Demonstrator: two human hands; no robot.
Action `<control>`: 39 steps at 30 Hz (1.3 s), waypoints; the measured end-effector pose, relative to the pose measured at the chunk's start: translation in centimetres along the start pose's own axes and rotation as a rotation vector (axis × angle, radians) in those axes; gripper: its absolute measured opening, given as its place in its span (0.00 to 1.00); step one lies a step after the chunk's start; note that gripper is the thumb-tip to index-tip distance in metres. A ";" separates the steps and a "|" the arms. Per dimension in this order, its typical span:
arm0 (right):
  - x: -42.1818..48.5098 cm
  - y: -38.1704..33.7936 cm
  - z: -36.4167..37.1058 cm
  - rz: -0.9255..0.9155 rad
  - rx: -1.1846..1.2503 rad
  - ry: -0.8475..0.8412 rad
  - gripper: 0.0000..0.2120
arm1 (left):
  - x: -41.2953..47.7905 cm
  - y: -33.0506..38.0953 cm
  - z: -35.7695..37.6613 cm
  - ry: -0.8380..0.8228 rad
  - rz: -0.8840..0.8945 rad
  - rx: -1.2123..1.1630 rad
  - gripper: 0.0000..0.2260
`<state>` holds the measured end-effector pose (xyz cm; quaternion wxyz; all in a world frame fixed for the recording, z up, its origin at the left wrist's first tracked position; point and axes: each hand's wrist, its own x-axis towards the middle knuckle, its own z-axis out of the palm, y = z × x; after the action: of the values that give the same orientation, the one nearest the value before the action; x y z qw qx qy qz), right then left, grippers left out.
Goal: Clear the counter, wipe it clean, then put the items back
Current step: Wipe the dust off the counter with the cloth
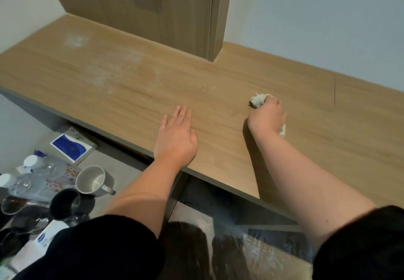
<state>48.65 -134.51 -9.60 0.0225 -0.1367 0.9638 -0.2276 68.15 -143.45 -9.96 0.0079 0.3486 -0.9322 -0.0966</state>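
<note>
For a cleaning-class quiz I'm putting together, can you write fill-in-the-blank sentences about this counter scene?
1. The right hand grips a crumpled wipe whose colour is ____.
2. The left hand lies ____ on the counter, holding nothing.
3. Dusty residue marks the counter's ____ part.
4. The grey mug and bottles sit below, on the ____.
Missing words: white; flat; left; floor.

Colours and patterns observed
Counter (218,87) tan wood-grain, whitish powdery smears at left; wad (258,100) off-white; box (73,146) blue on white; pale grey mug (94,181); black mug (65,203).
</note>
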 end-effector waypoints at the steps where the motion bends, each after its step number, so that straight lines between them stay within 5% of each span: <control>1: 0.2 -1.1 0.7 -0.039 -0.018 -0.022 0.18 | 0.0 0.0 0.0 -0.002 0.000 -0.002 0.25; 8: -1.7 -4.8 2.3 -0.520 -0.003 -0.275 0.23 | 0.1 0.0 -0.2 -0.010 -0.020 -0.018 0.26; 12: -0.3 -5.1 -0.6 -0.381 0.279 -0.437 0.16 | 0.2 0.0 -0.4 -0.029 -0.019 0.010 0.26; 16: 5.4 -4.3 -2.3 -0.138 0.416 -0.193 0.15 | 0.0 0.1 -0.4 -0.057 -0.030 0.031 0.27; 19: 7.2 -4.3 -0.3 -0.055 0.334 -0.206 0.18 | 0.0 0.0 -0.3 -0.052 -0.030 0.019 0.27; 24: 5.3 -7.5 3.4 -0.243 0.167 -0.125 0.19 | 0.0 0.1 -0.4 -0.053 -0.047 0.006 0.28; 31: 1.7 -9.8 4.6 -0.628 0.155 -0.450 0.23 | 0.4 0.2 -0.6 -0.095 -0.055 0.014 0.29; 34: 1.0 -9.9 3.7 -0.579 0.246 -0.551 0.21 | 0.2 0.3 -0.7 -0.101 -0.049 0.006 0.29; 39: 2.1 -5.6 0.6 -0.127 0.352 -0.115 0.20 | 0.2 -0.9 -1.8 -0.120 0.032 -0.002 0.31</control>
<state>48.13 -140.09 -7.60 0.0866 -0.2042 0.8956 -0.3856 68.74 -144.59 -8.34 -0.0462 0.3273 -0.9363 -0.1183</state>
